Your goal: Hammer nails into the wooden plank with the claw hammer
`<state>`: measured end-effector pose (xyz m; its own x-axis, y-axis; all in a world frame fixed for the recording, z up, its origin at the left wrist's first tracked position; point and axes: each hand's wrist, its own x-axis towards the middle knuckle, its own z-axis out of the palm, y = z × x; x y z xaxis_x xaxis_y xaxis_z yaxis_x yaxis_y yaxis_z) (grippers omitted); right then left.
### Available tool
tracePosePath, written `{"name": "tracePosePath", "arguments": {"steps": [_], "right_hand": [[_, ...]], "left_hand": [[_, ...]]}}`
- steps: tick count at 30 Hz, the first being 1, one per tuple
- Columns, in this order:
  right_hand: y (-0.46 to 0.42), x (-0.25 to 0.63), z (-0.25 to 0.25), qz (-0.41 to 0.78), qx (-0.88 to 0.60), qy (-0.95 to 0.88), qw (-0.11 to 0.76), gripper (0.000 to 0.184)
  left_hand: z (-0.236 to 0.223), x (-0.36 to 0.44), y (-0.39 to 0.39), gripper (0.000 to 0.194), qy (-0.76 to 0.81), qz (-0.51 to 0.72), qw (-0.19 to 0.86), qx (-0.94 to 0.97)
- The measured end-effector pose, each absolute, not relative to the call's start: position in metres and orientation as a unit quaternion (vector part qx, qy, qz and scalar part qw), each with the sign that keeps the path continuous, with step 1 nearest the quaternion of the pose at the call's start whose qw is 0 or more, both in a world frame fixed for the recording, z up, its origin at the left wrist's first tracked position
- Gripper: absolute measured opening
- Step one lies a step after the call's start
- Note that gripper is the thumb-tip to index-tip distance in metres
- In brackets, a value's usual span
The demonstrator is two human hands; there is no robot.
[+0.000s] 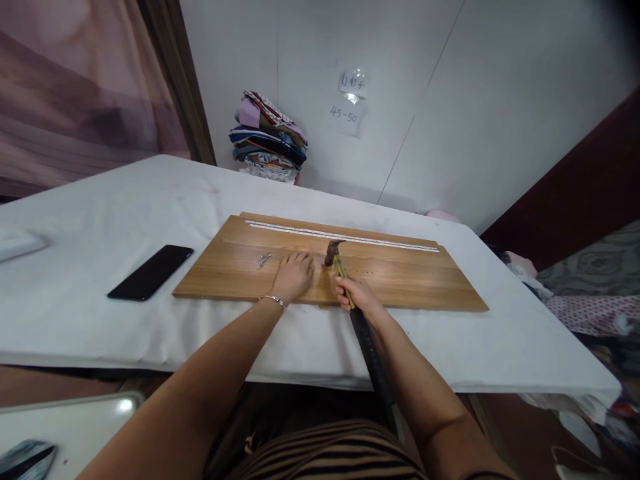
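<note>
My right hand (357,294) is wrapped round the handle of a claw hammer (342,268), gripping it well up toward the head. The hammer's rusty head is low over the middle of a wooden board (415,273). Just left of the head, my left hand (295,275) rests palm down on the board with its fingers bent together. Its fingertips are partly hidden, and anything they pinch is too small to make out. A small pile of nails (263,260) lies left of that hand. Right of the hammer, a short row of tiny dark marks (367,272) shows on the board.
Two white strips (345,238) run along the board's far side. A black phone (151,272) lies to its left on the white-covered table (240,347). Folded clothes (270,137) are stacked against the back wall. A white object (20,244) sits at the far left.
</note>
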<state>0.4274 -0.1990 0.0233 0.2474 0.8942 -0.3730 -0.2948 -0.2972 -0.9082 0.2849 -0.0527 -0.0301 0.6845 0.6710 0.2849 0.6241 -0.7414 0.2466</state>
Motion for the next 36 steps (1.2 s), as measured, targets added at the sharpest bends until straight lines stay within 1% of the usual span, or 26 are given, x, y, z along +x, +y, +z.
{"name": "tracePosePath", "arguments": {"steps": [8, 12, 17, 23, 29, 36], "right_hand": [[-0.1997, 0.428, 0.0233, 0.553, -0.581, -0.256, 0.539, 0.046], [-0.1984, 0.4275, 0.0251, 0.566, -0.582, -0.253, 0.526, 0.045], [-0.1984, 0.427, 0.0252, 0.55, -0.587, -0.257, 0.535, 0.041], [-0.1983, 0.4269, 0.0229, 0.549, -0.584, -0.26, 0.539, 0.045], [-0.198, 0.427, 0.0241, 0.55, -0.585, -0.256, 0.538, 0.042], [-0.1979, 0.4275, 0.024, 0.556, -0.574, -0.261, 0.542, 0.046]], "left_hand": [[-0.0299, 0.2859, -0.0531, 0.037, 0.356, 0.173, 0.064, 0.916], [-0.0302, 0.2855, -0.0532, 0.037, 0.356, 0.173, 0.065, 0.916], [-0.0317, 0.2853, -0.0521, 0.037, 0.354, 0.175, 0.061, 0.917], [-0.032, 0.2853, -0.0512, 0.035, 0.356, 0.183, 0.069, 0.914], [-0.0325, 0.2859, -0.0509, 0.033, 0.355, 0.186, 0.064, 0.914], [-0.0328, 0.2854, -0.0513, 0.036, 0.351, 0.188, 0.074, 0.914]]}}
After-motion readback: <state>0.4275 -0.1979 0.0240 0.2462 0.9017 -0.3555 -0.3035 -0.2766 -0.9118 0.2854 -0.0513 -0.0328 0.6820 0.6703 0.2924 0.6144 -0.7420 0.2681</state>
